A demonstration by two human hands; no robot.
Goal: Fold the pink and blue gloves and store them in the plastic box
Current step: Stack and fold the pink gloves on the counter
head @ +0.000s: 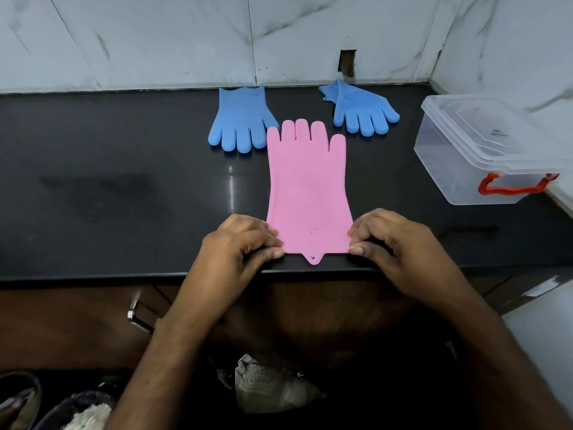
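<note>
Lying flat at the centre of the frame, the pink glove is spread on the black counter with its fingers pointing up the frame and its cuff at the near edge. The cuff's two corners are pinched, the left one by the left hand and the right one by the right hand, fingers curled and thumbs pressed against the hem. The material is judged to be soft, floppy rubber, light and slightly grippy, so it should bend over without springing far; the cuff corners look the best hold for a fold toward the fingers. Two blue gloves lie unfolded in the upper middle, the left one just beside the pink fingertips. A plastic box with its lid on and a red handle stands at the right edge, well apart.
</note>
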